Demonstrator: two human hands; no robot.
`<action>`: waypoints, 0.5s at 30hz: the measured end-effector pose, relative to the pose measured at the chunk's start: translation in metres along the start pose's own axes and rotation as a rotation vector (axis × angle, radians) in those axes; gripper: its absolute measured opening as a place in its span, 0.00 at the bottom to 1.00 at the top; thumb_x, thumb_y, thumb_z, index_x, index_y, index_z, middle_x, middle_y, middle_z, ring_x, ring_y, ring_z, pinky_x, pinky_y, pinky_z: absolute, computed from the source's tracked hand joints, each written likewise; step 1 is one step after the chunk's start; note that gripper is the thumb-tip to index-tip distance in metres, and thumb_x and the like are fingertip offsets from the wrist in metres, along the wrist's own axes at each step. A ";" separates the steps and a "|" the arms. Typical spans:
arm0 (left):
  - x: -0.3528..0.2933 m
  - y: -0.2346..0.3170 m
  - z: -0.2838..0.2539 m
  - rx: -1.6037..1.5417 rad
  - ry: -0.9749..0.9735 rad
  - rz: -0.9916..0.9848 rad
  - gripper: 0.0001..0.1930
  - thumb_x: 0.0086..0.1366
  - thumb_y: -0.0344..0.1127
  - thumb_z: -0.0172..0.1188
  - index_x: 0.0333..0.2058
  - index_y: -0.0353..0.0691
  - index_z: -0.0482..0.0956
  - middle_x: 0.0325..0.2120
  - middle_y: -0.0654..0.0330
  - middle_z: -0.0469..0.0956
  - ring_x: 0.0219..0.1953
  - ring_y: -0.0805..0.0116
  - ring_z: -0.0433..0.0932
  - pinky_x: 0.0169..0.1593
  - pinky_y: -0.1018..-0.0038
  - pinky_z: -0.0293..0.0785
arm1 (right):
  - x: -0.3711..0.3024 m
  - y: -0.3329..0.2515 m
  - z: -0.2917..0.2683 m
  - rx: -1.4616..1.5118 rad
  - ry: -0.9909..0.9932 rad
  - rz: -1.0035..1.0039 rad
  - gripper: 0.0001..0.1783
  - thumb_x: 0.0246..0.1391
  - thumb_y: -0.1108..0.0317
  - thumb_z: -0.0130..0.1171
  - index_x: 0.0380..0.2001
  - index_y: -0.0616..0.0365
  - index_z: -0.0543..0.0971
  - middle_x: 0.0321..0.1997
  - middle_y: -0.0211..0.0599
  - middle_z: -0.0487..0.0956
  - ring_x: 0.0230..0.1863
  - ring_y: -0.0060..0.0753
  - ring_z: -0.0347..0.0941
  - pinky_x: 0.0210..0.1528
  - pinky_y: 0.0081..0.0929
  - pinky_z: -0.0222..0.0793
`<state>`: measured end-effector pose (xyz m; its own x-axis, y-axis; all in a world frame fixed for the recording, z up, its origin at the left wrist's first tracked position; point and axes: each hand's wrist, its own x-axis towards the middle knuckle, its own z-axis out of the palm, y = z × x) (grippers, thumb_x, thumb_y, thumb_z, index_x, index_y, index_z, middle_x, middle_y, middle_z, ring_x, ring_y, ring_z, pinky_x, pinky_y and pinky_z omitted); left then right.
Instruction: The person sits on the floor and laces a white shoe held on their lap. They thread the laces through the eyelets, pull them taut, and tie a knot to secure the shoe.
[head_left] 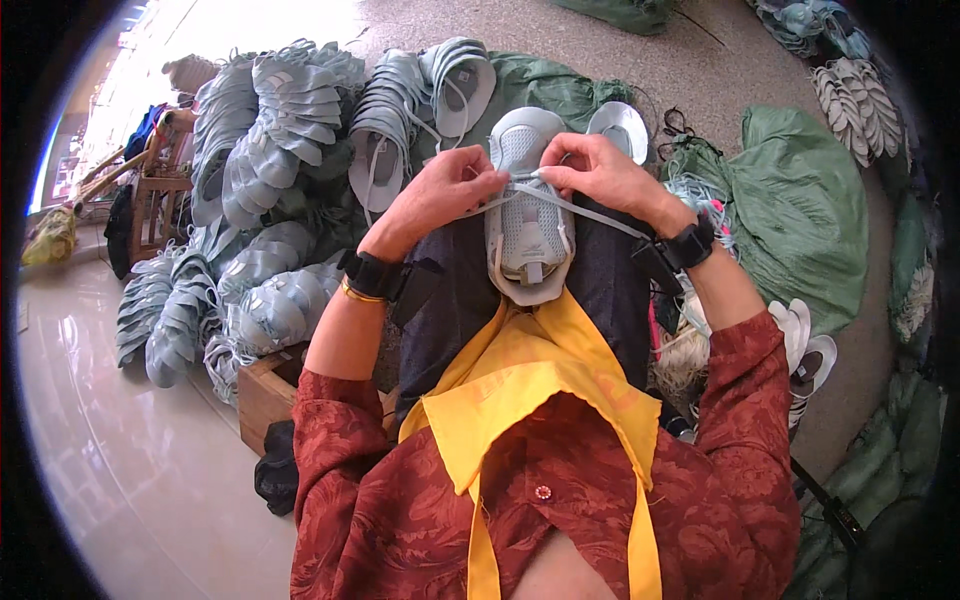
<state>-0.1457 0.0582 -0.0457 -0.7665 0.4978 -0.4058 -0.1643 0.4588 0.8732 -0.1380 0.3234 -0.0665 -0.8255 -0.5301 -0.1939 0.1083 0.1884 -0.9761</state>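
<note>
A pale grey shoe upper [522, 235] with a mesh surface lies across my lap, over the yellow apron's edge. At its laced part, my left hand [445, 190] is closed in a pinch on the shoelace [607, 220]. Opposite it, my right hand [605, 180] pinches the same pale lace between thumb and fingers. The lace crosses over the upper between the two hands, and a loose length trails to the right toward my wrist. Both wrists wear black straps.
Stacks of nested grey shoe uppers [285, 125] stand at the left, with more uppers [385, 135] beyond my left hand. A green sack [800, 215] lies at the right. A wooden box [265, 395] sits by my left elbow. Whitish uppers [855, 105] lie at the far right.
</note>
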 end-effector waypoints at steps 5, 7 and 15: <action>0.002 -0.008 -0.002 0.075 -0.016 0.081 0.10 0.72 0.37 0.61 0.36 0.39 0.72 0.27 0.72 0.72 0.29 0.85 0.69 0.30 0.85 0.65 | 0.000 0.009 -0.008 0.085 -0.078 0.037 0.08 0.68 0.65 0.59 0.38 0.59 0.78 0.34 0.24 0.77 0.37 0.15 0.73 0.44 0.16 0.71; 0.002 -0.009 0.001 0.103 0.023 0.102 0.08 0.72 0.35 0.61 0.36 0.39 0.72 0.27 0.72 0.72 0.28 0.85 0.69 0.30 0.85 0.65 | 0.000 0.014 -0.008 0.177 -0.067 0.033 0.09 0.67 0.65 0.59 0.37 0.60 0.79 0.34 0.25 0.78 0.37 0.16 0.73 0.43 0.17 0.72; 0.003 -0.019 0.008 0.094 0.132 0.185 0.07 0.72 0.31 0.60 0.37 0.36 0.72 0.27 0.69 0.72 0.28 0.83 0.71 0.31 0.81 0.69 | -0.004 0.018 0.001 0.203 0.065 0.029 0.09 0.67 0.66 0.59 0.36 0.62 0.79 0.33 0.27 0.79 0.36 0.19 0.75 0.42 0.21 0.74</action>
<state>-0.1403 0.0569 -0.0653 -0.8535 0.4824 -0.1970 0.0402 0.4379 0.8981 -0.1322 0.3283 -0.0836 -0.8538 -0.4712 -0.2216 0.2364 0.0284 -0.9712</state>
